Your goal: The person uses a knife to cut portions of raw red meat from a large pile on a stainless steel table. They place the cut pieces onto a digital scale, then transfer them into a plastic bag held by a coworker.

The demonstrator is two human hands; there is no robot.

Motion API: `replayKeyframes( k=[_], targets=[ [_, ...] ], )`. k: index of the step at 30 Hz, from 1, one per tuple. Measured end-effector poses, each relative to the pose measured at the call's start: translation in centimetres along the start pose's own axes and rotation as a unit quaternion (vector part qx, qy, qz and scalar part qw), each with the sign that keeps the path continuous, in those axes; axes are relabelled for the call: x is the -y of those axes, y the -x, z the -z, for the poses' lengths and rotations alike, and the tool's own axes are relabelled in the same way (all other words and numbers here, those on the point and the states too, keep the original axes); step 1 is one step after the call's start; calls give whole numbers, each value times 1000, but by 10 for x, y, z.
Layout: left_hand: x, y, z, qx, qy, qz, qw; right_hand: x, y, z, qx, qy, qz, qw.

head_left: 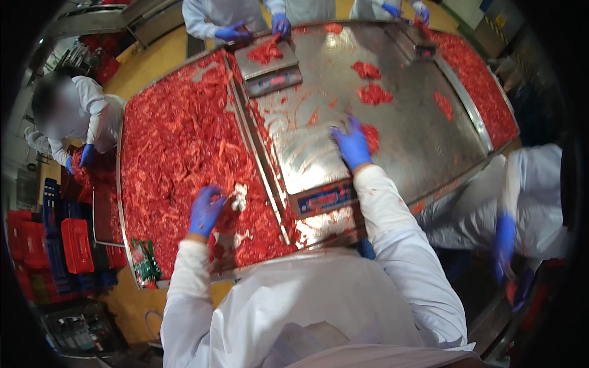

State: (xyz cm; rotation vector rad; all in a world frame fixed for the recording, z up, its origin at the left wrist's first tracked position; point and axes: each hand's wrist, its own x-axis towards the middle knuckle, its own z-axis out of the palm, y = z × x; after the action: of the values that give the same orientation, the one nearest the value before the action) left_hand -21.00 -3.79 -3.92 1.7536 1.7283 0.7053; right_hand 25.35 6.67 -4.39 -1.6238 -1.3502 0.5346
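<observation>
Portioning of meat by weight looks to be the step in hand, with our right hand at the far right corner of the near scale and our left hand down at the meat heap. We judge that the next move calls for a light, sure hold on wet, slack meat: the right fingers would need to gather it from beneath, the left ones to pick out just enough. A red meat piece lies just to the right of our right fingers, partly hidden behind them; those fingers are spread, thumb apart, but we cannot tell whether the hidden ones grip it or only touch it. Our left fingers are loosely curled, and whether they pinch a scrap is unclear to us; the heap spreads beneath and all around them, with a pale bit just to their right. Beyond our right fingertips lie two more portions, the nearer one well apart from them.
</observation>
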Motion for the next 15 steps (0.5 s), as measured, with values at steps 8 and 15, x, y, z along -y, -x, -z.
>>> replayKeyframes(
  k=[8,15],
  targets=[
    [-45,124,-70,291,-99,65,949,-67,178,96,53,-87,-140,985],
    [-58,31,-109,219,-91,-60,969,-46,224,104,163,165,24,972]
  ],
)
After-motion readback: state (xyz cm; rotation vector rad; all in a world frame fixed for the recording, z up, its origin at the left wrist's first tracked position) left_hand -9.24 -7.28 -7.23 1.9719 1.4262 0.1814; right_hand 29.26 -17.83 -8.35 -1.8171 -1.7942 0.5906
